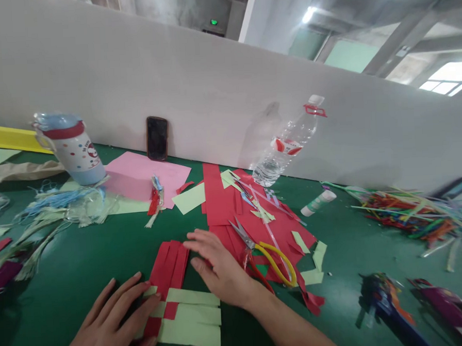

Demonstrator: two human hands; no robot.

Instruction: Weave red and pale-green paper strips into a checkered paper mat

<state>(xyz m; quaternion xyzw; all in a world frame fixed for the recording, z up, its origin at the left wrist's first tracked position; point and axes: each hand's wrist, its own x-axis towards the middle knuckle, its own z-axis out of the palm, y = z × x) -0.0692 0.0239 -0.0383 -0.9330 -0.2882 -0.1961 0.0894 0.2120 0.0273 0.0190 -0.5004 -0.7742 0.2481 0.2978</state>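
Note:
Red paper strips (pixel 166 266) lie side by side on the green table, with pale green strips (pixel 195 315) woven across their lower part. My left hand (pixel 115 321) rests flat over the left side of this weave, its fingers stretched out and covering some of the crossings. At the upper right of the red strips is my right hand (pixel 216 272), fingers apart, nothing in it; its fingertips are at the strip ends, and I cannot tell whether they touch. Just right of that hand, scissors (pixel 276 261) with yellow handles lie open on red paper (pixel 217 197).
Behind stand a patterned cup (pixel 79 155), a phone (pixel 157 138) against the white partition (pixel 196 92), and a tilted water bottle (pixel 286 147). A glue stick (pixel 318 203) and colourful strips (pixel 415 212) lie right. Pink paper (pixel 138 175) and tassels (pixel 54 203) lie left.

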